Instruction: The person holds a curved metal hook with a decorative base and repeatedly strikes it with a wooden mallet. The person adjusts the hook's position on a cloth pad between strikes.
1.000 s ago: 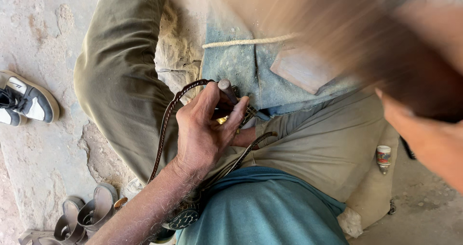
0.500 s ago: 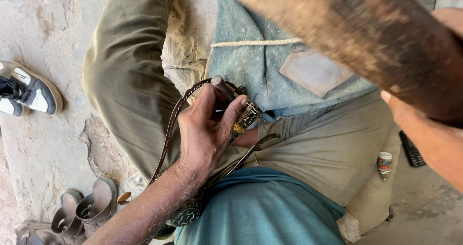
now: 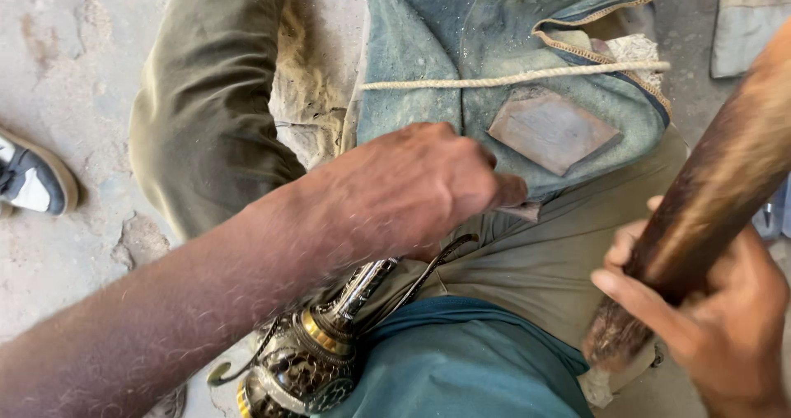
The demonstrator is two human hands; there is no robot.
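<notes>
At the far left edge a shoe (image 3: 33, 183) lies on the concrete floor (image 3: 74, 72). Near the bottom, an ornate metal vessel (image 3: 309, 360) with a brass band rests in the lap, its slim neck running up and right under the left hand (image 3: 412, 191). That hand's fingers (image 3: 503, 189) are curled closed over the neck's upper end, which they hide. Beyond the hand lies a dusty blue denim cloth (image 3: 461, 39) crossed by a rope (image 3: 511, 78). At the right, the right hand (image 3: 717, 319) is clenched around a brown wooden club (image 3: 700, 220).
</notes>
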